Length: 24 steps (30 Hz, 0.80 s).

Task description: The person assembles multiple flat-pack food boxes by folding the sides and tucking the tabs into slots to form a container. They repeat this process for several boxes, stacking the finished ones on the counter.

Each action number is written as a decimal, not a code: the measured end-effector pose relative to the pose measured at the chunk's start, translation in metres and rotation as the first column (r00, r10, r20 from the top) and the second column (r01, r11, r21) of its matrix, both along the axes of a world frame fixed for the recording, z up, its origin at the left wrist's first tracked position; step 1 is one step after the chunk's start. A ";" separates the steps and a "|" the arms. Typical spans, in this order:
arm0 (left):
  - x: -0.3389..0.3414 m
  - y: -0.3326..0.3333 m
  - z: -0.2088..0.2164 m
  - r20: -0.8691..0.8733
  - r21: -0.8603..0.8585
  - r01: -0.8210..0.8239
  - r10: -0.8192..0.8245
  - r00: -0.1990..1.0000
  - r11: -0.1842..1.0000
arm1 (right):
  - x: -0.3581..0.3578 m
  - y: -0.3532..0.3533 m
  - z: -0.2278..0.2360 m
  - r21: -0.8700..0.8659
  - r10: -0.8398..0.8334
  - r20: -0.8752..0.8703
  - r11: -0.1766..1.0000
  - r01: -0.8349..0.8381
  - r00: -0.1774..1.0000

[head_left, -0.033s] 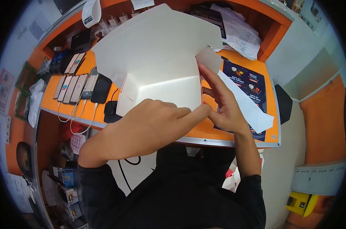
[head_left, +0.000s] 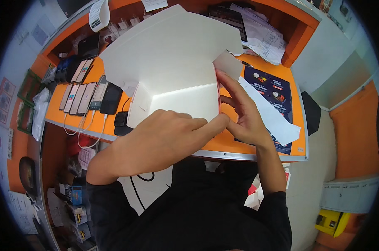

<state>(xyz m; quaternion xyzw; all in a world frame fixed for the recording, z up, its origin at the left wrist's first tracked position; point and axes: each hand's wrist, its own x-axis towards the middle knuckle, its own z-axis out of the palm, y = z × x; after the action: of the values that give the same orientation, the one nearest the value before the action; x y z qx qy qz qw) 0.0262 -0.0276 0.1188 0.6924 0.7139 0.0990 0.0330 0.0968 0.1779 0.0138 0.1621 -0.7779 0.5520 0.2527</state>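
Note:
A large white cardboard box point(head_left: 172, 62), half folded, lies on the orange counter point(head_left: 290, 83) with its wide lid flap standing open toward the back. My left hand point(head_left: 156, 140) covers the box's near wall, and its index finger stretches right to the near right corner. My right hand point(head_left: 241, 113) holds the right side wall, fingers flat along its red outer face, thumb side by the small corner flap point(head_left: 229, 65). The two hands meet at that corner.
Several phones point(head_left: 87, 94) lie in a row on the left with white cables hanging off the counter edge. Near them sits a black charger point(head_left: 121, 123). A dark printed mat point(head_left: 271, 90) and a white paper strip point(head_left: 273, 117) lie right. Papers point(head_left: 262, 39) are piled behind.

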 end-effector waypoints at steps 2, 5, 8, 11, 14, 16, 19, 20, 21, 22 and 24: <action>0.003 -0.001 -0.002 -0.032 0.038 -0.012 0.014 0.999 0.999 | 0.000 -0.007 0.001 -0.039 -0.054 -0.037 0.998 0.052 0.998; 0.005 -0.003 -0.003 -0.078 0.065 -0.055 0.061 0.995 0.996 | 0.002 -0.013 0.001 -0.011 -0.161 -0.046 0.987 0.161 0.986; 0.007 -0.002 -0.002 -0.102 0.078 -0.076 0.084 0.991 0.994 | 0.007 -0.017 -0.005 -0.023 -0.256 0.042 0.966 0.257 0.966; 0.010 0.000 -0.002 -0.104 0.073 -0.064 0.072 0.992 0.995 | 0.011 -0.018 -0.011 -0.322 -0.099 0.276 0.928 0.189 0.956; 0.008 0.001 -0.007 -0.119 0.029 -0.060 0.064 0.991 0.998 | 0.010 -0.018 -0.010 -0.442 0.022 0.364 0.884 0.152 0.931; 0.008 0.001 -0.008 -0.138 0.007 -0.072 0.072 0.988 0.997 | 0.013 -0.022 -0.008 -0.444 0.036 0.381 0.884 0.148 0.924; 0.010 -0.002 -0.008 -0.165 0.002 -0.085 0.084 0.983 0.996 | 0.016 -0.023 -0.008 -0.419 0.052 0.389 0.899 0.127 0.920; 0.010 -0.003 -0.008 -0.170 0.002 -0.078 0.078 0.982 0.997 | 0.017 -0.024 -0.009 -0.399 0.039 0.387 0.908 0.130 0.921; 0.010 -0.003 -0.008 -0.174 0.003 -0.072 0.072 0.982 0.997 | 0.017 -0.027 -0.011 -0.379 0.027 0.386 0.916 0.132 0.922; 0.010 -0.004 -0.009 -0.174 0.005 -0.070 0.070 0.982 0.998 | 0.018 -0.029 -0.012 -0.361 0.015 0.384 0.923 0.135 0.923; 0.010 -0.005 -0.009 -0.173 0.010 -0.067 0.067 0.983 0.998 | 0.020 -0.030 -0.009 -0.361 0.036 0.383 0.926 0.114 0.923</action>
<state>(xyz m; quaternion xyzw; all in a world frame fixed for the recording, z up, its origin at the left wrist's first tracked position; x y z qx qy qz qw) 0.0357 -0.0327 0.1099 0.6741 0.7367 0.0411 -0.0340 0.1164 0.1475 0.0046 -0.0160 -0.6950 0.7064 0.1334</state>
